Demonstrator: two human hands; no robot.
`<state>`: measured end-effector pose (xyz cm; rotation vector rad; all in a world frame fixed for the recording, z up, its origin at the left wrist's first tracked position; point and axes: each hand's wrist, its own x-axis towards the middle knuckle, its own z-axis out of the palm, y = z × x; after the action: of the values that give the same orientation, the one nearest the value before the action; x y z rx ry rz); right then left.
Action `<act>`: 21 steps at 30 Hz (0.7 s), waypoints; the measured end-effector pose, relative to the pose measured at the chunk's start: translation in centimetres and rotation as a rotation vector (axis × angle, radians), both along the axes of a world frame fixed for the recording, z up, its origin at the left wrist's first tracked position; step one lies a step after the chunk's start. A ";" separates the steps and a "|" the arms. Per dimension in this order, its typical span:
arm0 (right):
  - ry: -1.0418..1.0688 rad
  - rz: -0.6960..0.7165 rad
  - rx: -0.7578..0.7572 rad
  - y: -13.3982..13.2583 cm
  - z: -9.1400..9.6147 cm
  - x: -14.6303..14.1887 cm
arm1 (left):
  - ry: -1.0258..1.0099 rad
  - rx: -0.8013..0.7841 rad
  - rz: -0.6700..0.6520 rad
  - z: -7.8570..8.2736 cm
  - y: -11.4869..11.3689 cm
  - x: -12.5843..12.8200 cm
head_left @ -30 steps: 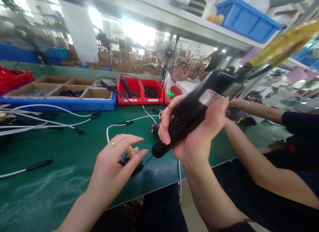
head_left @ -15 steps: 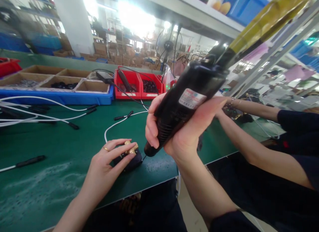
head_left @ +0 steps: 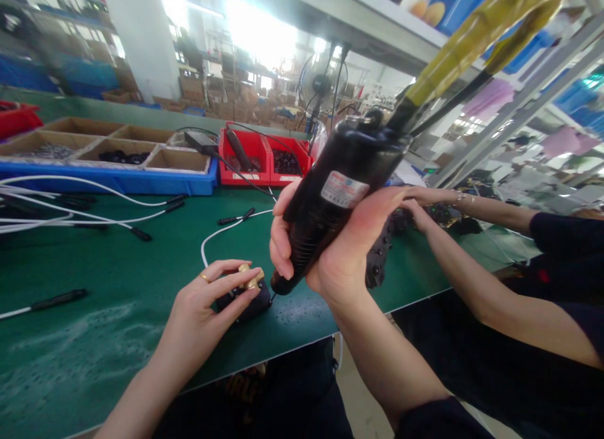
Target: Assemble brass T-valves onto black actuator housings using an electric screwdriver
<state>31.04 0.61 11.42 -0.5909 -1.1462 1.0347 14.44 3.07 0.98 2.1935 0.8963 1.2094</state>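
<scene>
My right hand (head_left: 337, 256) is wrapped round a black electric screwdriver (head_left: 330, 194) with a white label, tilted so that its bit points down and left. The bit meets or nearly meets the right end of a small black housing (head_left: 258, 307) on the green bench; exact contact is too small to make out. My left hand (head_left: 212, 297) pinches a brass fitting (head_left: 253, 278) on top of this housing, steadying it from the left. Part of the housing is hidden under my fingers. A white cable (head_left: 204, 245) runs up behind it.
Behind stand a blue tray (head_left: 189, 186) of divided compartments and red bins (head_left: 245, 177) with small parts. White cables (head_left: 85, 180) with black connectors lie at left. Black parts (head_left: 376, 269) sit right of the screwdriver, near a co-worker's arms (head_left: 453, 256). A yellow-wrapped cord (head_left: 453, 55) hangs above.
The screwdriver's upper end and my right hand have shifted slightly left, showing more of the black parts behind. The bit stays at the housing's right end. My left hand keeps its pinch.
</scene>
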 end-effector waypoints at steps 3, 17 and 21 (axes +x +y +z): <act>-0.032 -0.002 -0.032 0.0 -0.1 -0.1 | 0.015 -0.007 0.000 0.0 0.0 -0.1; -0.088 0.042 -0.033 0.3 0.1 -0.1 | -0.040 -0.253 -0.169 -0.3 1.4 0.0; -0.055 0.058 -0.037 0.2 -0.4 -0.5 | -0.017 -0.204 -0.163 -0.5 1.4 -0.2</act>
<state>30.50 0.78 10.97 -0.6218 -1.2009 1.0973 14.24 4.43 0.45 2.0464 0.7801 1.0121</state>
